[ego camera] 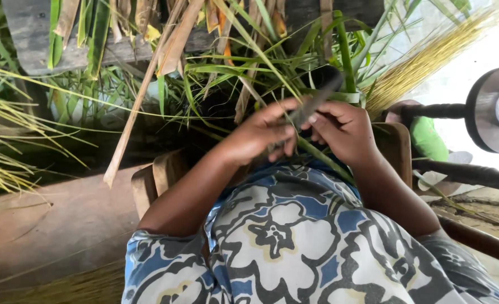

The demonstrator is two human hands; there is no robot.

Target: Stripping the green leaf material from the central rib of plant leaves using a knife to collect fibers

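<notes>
Nearest the camera: patterned blue dress over the lap.
Left hand: fingers pinched together on a green leaf strip, just above the lap.
Right hand: fingers clamped on a dark knife, blade touching the strip.
Beyond: pile of green leaves; yellow stick bundle farther right.

The garment bears a blue, white and grey floral print; the leaf strips are green, the dry fronds tan, the stalk bundle yellow.
</notes>
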